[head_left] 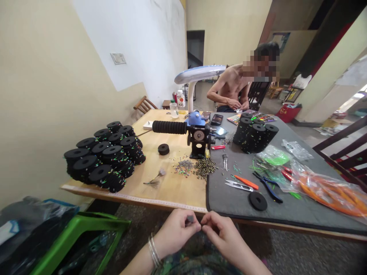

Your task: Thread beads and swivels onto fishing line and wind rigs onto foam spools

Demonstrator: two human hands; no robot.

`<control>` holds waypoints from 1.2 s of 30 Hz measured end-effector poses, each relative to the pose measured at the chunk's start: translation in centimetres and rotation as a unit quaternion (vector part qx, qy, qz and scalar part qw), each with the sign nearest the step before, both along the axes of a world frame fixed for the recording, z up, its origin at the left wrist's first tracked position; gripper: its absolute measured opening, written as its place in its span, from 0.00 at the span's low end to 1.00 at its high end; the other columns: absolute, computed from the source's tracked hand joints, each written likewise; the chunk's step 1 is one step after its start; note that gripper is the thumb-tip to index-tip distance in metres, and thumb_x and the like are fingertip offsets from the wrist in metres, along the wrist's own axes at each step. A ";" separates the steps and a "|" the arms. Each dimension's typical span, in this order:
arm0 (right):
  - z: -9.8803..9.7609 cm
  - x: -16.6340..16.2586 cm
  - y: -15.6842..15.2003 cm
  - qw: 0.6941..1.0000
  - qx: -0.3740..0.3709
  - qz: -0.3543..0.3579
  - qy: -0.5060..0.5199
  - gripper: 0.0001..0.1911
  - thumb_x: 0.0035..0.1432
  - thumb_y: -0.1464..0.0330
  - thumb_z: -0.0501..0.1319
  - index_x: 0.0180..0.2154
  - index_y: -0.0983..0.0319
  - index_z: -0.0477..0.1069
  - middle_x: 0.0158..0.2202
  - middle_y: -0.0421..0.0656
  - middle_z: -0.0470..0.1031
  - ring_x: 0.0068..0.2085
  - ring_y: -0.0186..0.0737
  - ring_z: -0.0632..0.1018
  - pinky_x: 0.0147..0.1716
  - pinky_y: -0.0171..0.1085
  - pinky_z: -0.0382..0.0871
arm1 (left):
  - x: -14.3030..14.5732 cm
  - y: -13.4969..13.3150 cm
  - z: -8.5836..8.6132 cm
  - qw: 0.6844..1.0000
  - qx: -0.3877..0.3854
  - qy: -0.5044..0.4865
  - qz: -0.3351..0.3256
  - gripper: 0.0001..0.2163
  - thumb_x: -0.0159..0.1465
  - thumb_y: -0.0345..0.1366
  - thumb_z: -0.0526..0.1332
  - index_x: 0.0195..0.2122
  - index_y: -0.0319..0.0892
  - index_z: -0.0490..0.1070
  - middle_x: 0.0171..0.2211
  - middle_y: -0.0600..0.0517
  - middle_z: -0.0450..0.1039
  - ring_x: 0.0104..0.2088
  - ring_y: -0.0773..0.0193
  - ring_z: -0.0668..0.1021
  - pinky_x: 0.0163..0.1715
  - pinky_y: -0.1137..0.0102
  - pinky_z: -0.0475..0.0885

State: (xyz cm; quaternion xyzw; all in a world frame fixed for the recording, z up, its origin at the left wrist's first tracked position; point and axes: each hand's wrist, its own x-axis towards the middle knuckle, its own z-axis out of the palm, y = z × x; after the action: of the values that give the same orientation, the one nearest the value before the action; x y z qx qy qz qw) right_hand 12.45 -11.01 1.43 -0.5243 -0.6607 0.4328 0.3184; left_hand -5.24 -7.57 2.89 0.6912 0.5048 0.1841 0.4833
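Just off the table's front edge, my left hand (183, 229) and my right hand (219, 231) meet at the fingertips, thumb and index finger pinched on each. A small grey piece (190, 219) shows inside the curl of my left hand; its kind is not clear. Whatever lies between the fingertips is too small to name. Beyond my hands on the wood are a pile of dark brass-coloured beads (204, 168), a pile of small grey pieces (185, 165) and a feathery bundle of fibres (159, 176). Thread snips (239, 186) lie to the right on the grey mat (220, 198).
Stacked black foam rings (100, 147) fill the table's left side; more foam stacks (255, 133) stand right. A black clamp device (198, 139) and a lamp (197, 72) stand mid-table. Blue pliers (269, 187) and bagged orange strands (329, 189) lie right. A person (233, 86) sits opposite.
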 end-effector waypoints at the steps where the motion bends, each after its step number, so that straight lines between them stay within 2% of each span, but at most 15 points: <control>1: 0.0 0.1 0.0 1.000 0.012 0.009 -0.020 0.05 0.57 0.70 0.57 0.32 0.61 0.71 0.23 0.37 0.70 0.26 0.34 0.70 0.27 0.31 0.58 | 0.0 0.2 0.1 1.000 -0.001 0.000 -0.006 0.07 0.54 0.34 0.60 0.22 0.38 0.74 0.17 0.57 0.65 0.22 0.68 0.64 0.23 0.74 0.55; 5: -0.6 0.3 -0.1 0.995 0.052 0.028 -0.079 0.06 0.55 0.72 0.57 0.28 0.60 0.71 0.23 0.37 0.70 0.25 0.34 0.68 0.26 0.31 0.56 | 0.1 0.7 0.2 0.999 0.005 -0.003 -0.038 0.06 0.54 0.32 0.60 0.22 0.39 0.74 0.18 0.57 0.67 0.23 0.67 0.66 0.24 0.74 0.58; 8: -1.1 0.4 -0.1 0.995 0.053 0.013 -0.080 0.06 0.53 0.73 0.56 0.26 0.60 0.69 0.21 0.36 0.67 0.23 0.33 0.66 0.24 0.31 0.54 | 0.0 1.3 0.3 0.998 0.031 0.019 -0.051 0.06 0.54 0.33 0.60 0.23 0.40 0.75 0.17 0.57 0.69 0.22 0.67 0.67 0.23 0.74 0.58; 11: -1.4 0.7 0.2 0.999 0.023 -0.036 -0.027 0.06 0.54 0.71 0.56 0.25 0.60 0.65 0.19 0.34 0.63 0.22 0.32 0.64 0.24 0.31 0.53 | -0.3 2.2 0.7 0.992 0.102 0.067 -0.035 0.08 0.58 0.36 0.58 0.25 0.41 0.74 0.20 0.54 0.71 0.22 0.65 0.70 0.23 0.73 0.58; 15: -2.0 1.3 0.9 0.989 -0.037 -0.122 0.077 0.12 0.55 0.62 0.58 0.24 0.60 0.62 0.18 0.32 0.56 0.21 0.31 0.59 0.22 0.31 0.52 | -0.6 3.7 1.2 0.965 0.205 0.163 0.005 0.06 0.60 0.32 0.57 0.30 0.42 0.73 0.29 0.49 0.75 0.31 0.60 0.74 0.32 0.70 0.64; 21: -2.8 2.0 1.5 0.969 -0.091 -0.166 0.157 0.20 0.50 0.51 0.61 0.24 0.60 0.62 0.15 0.30 0.51 0.18 0.29 0.53 0.18 0.31 0.45 | -0.8 5.5 1.1 0.936 0.232 0.263 0.007 0.08 0.59 0.28 0.58 0.38 0.42 0.73 0.37 0.47 0.75 0.39 0.56 0.76 0.38 0.67 0.67; 25: -2.6 1.8 1.7 0.950 -0.120 -0.191 0.216 0.23 0.46 0.47 0.63 0.24 0.60 0.62 0.15 0.29 0.51 0.17 0.28 0.52 0.17 0.31 0.43 | -0.6 6.2 1.4 0.925 0.270 0.267 0.018 0.11 0.59 0.30 0.59 0.43 0.43 0.72 0.39 0.46 0.76 0.43 0.53 0.74 0.42 0.64 0.66; 29: -2.6 1.6 1.9 0.923 -0.147 -0.209 0.288 0.25 0.44 0.46 0.65 0.25 0.60 0.61 0.13 0.27 0.50 0.16 0.26 0.49 0.15 0.30 0.39 | 0.4 7.0 1.8 0.916 0.311 0.251 0.048 0.07 0.61 0.32 0.58 0.39 0.42 0.73 0.38 0.46 0.76 0.42 0.52 0.74 0.43 0.62 0.66; 36: -1.8 2.1 1.6 0.870 -0.188 -0.231 0.394 0.22 0.46 0.52 0.67 0.28 0.61 0.63 0.11 0.26 0.53 0.14 0.23 0.47 0.15 0.29 0.36 | 2.3 8.8 1.1 0.923 0.318 0.219 -0.006 0.06 0.62 0.29 0.56 0.36 0.42 0.73 0.37 0.48 0.76 0.41 0.56 0.73 0.43 0.64 0.65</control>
State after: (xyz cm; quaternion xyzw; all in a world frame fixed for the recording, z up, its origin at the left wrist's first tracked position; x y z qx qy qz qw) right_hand 14.57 -9.42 -0.39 -0.4982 -0.2467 0.6330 0.5388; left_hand -2.90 1.19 3.99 0.8347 0.5086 0.1759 0.1171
